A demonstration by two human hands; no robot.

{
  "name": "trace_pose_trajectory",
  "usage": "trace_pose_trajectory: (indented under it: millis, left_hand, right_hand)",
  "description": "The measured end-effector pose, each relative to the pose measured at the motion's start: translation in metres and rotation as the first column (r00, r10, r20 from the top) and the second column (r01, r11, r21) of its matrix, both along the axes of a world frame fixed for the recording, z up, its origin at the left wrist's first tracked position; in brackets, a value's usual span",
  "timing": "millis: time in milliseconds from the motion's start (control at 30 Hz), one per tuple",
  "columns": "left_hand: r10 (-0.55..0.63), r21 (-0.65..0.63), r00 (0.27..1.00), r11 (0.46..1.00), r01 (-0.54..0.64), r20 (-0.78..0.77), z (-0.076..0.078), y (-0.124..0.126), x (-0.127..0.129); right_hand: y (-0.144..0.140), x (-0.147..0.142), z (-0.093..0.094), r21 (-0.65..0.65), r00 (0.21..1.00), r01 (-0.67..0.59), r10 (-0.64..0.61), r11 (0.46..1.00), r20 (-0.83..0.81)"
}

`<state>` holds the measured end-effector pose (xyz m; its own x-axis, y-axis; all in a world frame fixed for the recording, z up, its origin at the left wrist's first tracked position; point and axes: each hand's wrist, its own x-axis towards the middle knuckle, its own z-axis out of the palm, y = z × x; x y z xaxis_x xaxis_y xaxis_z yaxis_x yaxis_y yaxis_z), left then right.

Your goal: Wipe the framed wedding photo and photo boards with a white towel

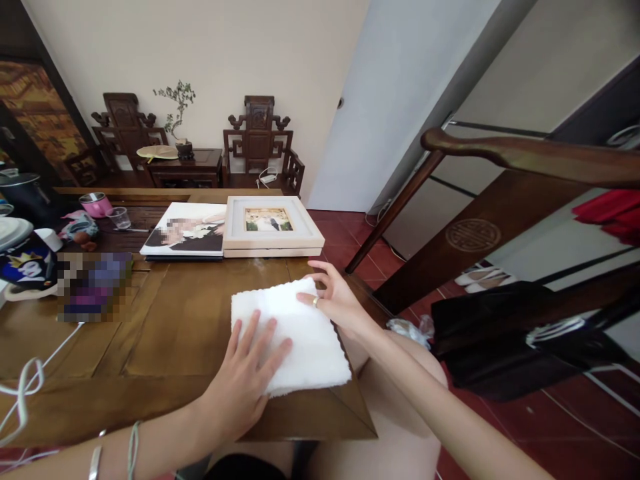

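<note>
A white towel [295,340], folded into a rough square with wavy edges, lies flat at the near right corner of the wooden table [170,320]. Across its left side my left hand [250,367] rests flat, fingers spread. My right hand [333,300], wearing a ring, is at the towel's far right corner. Its thumb lies on top of the cloth, and the other fingers reach past the edge, apart from one another. No firm hold by either hand is visible.
Behind the towel sit a framed photo box [275,230] and a photo album [185,233]. A pink cup [96,205], a clear plastic cup [119,219] and a white cable [23,400] are at left. A wooden chair [470,227] stands close on the right.
</note>
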<state>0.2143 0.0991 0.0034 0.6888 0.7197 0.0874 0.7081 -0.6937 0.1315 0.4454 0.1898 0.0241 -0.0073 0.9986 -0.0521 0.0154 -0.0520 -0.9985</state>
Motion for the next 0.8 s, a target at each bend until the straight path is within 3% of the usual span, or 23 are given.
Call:
trace_pose_trajectory:
  millis: [100,200,333,400,467,567,633,700,733,800]
  left_hand:
    - [-0.005,-0.034,1.0,0.999,0.004,-0.017,0.006,0.0,0.002]
    - [-0.007,-0.1,1.0,0.995,0.008,0.006,0.016,0.0,0.002]
    - [-0.044,-0.27,0.986,0.959,0.087,0.161,0.043,0.012,-0.007]
    - [0.031,-0.339,0.946,0.937,0.085,0.324,0.06,0.031,-0.018]
    - [0.202,-0.348,0.868,0.937,-0.037,0.454,0.077,0.063,-0.035]
    - [0.385,-0.16,0.802,0.922,-0.352,0.456,0.092,0.124,-0.073]
    - [0.589,-0.064,0.727,0.79,-0.61,0.353,0.095,0.164,-0.1]
    - [0.794,-0.008,0.568,0.583,-0.812,0.214,0.094,0.197,-0.123]
    - [0.864,0.018,0.476,0.48,-0.877,0.165,0.092,0.209,-0.132]
    - [0.928,0.01,0.364,0.364,-0.931,0.075,0.087,0.228,-0.146]
  right_hand:
    - [0.009,0.004,-0.016,0.189,0.984,-0.06,0.026,0.98,0.176]
    - [0.003,0.007,-0.016,0.337,0.9,-0.129,-0.032,0.933,0.434]
    - [-0.032,-0.003,0.011,0.56,0.679,-0.305,-0.237,0.771,0.695]
    - [-0.055,-0.015,0.021,0.55,0.571,-0.487,-0.229,0.679,0.788]
    - [-0.076,-0.028,0.02,0.417,0.409,-0.657,-0.168,0.628,0.897]
    - [-0.093,-0.043,0.004,0.339,0.278,-0.733,-0.195,0.589,0.941]
    - [-0.095,-0.046,-0.008,0.363,0.262,-0.73,-0.254,0.579,0.931]
    - [-0.094,-0.047,-0.016,0.402,0.262,-0.735,-0.318,0.546,0.911]
    - [-0.093,-0.047,-0.018,0.42,0.264,-0.742,-0.349,0.522,0.899]
    - [-0.093,-0.047,-0.021,0.465,0.279,-0.761,-0.418,0.453,0.865]
